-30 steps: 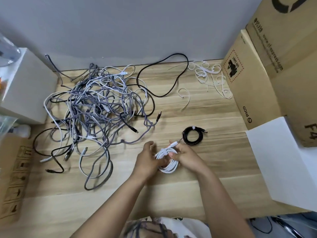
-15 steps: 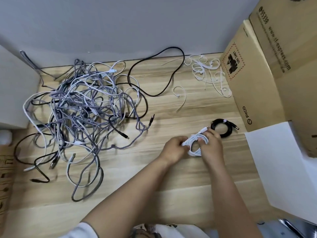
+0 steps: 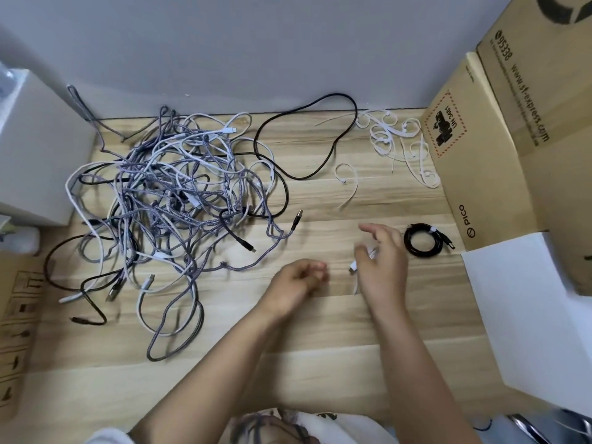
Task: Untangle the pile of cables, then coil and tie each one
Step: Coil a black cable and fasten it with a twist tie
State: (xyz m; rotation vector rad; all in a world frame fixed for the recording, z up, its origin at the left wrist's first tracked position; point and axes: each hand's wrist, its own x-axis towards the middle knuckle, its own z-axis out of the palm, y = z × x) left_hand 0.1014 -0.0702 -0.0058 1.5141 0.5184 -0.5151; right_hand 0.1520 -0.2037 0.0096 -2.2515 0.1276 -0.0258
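A big tangle of grey, white and black cables [image 3: 179, 193] covers the left half of the wooden table [image 3: 320, 334]. My right hand [image 3: 382, 264] lies over the coiled white cable [image 3: 353, 267], fingers bent around it; only its plug and a few white bits show at the hand's left edge. My left hand [image 3: 298, 280] hovers just left of it, fingers loosely curled, holding nothing. A tied black coil [image 3: 408, 240] lies to the right of my right hand.
Loose white ties [image 3: 390, 133] lie at the back right, with one single tie [image 3: 347, 174] nearer. A long black cable [image 3: 336, 145] loops along the wall. Cardboard boxes [image 3: 474, 161] and a white box [image 3: 528, 315] stand right; another white box [image 3: 35, 149] stands left.
My left hand has let go of the white coil and drawn back to the left. My right hand now covers the coil alone, close to the black coil.
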